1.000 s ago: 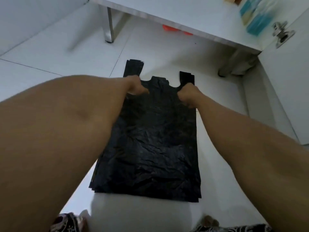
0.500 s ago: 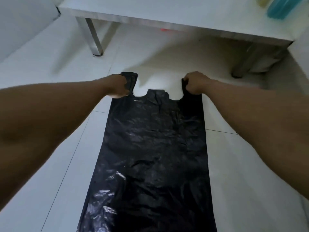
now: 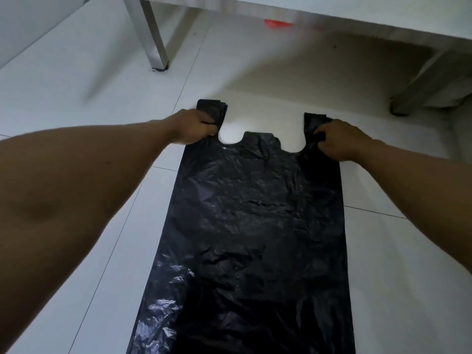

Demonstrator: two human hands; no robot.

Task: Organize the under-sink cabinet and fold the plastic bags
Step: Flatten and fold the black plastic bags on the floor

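While the left hand (image 3: pixel 195 127) curls round the left handle (image 3: pixel 213 107), the right hand (image 3: pixel 338 140) pinches the right handle (image 3: pixel 312 122), both grips partly hidden in plastic. The bag (image 3: pixel 255 226) lies flat on the floor (image 3: pixel 76 98), its bottom cut off by the frame. Open floor flanks both long edges; a table leg (image 3: pixel 155 39) stands beyond, a blurred red thing (image 3: pixel 277 23) farther back.
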